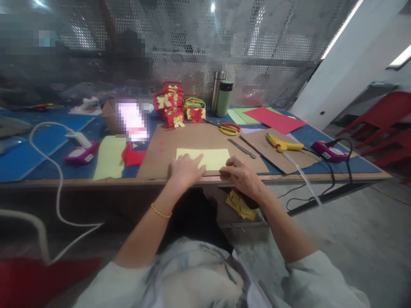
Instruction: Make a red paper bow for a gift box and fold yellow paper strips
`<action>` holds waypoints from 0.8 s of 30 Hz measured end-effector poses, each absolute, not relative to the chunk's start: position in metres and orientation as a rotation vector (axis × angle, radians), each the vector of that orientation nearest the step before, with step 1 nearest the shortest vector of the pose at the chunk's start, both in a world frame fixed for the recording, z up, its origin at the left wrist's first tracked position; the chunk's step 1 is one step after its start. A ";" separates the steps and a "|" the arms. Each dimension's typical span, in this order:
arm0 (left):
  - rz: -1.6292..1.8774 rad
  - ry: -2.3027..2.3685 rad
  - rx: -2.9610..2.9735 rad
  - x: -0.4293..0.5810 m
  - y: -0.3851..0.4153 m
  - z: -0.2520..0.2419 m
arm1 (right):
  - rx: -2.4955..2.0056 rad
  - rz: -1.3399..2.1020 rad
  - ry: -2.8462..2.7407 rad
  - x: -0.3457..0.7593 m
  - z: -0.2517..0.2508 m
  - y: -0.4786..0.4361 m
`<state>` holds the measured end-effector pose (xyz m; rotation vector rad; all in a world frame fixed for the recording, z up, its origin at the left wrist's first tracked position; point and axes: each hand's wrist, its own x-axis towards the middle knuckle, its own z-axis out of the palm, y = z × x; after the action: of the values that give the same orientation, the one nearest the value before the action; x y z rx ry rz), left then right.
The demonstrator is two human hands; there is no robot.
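In the head view, with twelve o'clock pointing away from the person, a yellow sheet [216,158] is lying on the near part of a brown cardboard [192,136], close to the table's front edge, and is serving as the dial's centre. At eight o'clock the left hand [188,170] is resting on the sheet's left end, fingers spreading, released and pressing rather than grasping. At four o'clock the right hand [244,176] is bending its fingers at the sheet's near right corner; whether they are pinching the paper I cannot tell.

At one o'clock scissors [230,128] with yellow-and-red handles are lying at the cardboard's far edge; at two, nearer, a dark blade [242,149] is lying on it. Around three o'clock a yellow glue gun [285,144] is resting on a smaller board [284,160]. Farther out at two, a red sheet [276,121] is overlapping pale green paper [236,116]. At twelve a green flask [224,102] is standing upright, and at eleven red paper ornaments [170,102] with yellow bows are clustering. At nine, a yellow-green piece [109,158] is lying beside folded red paper [134,155].
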<state>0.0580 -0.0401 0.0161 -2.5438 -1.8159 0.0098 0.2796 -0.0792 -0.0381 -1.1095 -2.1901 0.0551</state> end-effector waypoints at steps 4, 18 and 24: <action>0.008 -1.814 -2.539 0.058 -0.040 0.016 | -1.123 0.036 -2.202 0.283 -0.039 -0.079; 0.042 -1.831 -2.522 0.058 -0.039 0.017 | -1.108 -0.137 -2.135 0.312 -0.042 -0.083; 0.064 -1.817 -2.523 0.058 -0.040 0.018 | -1.141 -0.186 -2.141 0.318 -0.043 -0.084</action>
<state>0.0581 -0.0403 0.0185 -2.5232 -1.8173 0.0637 0.3181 -0.0836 -0.0434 -1.1407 -2.1408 -0.1864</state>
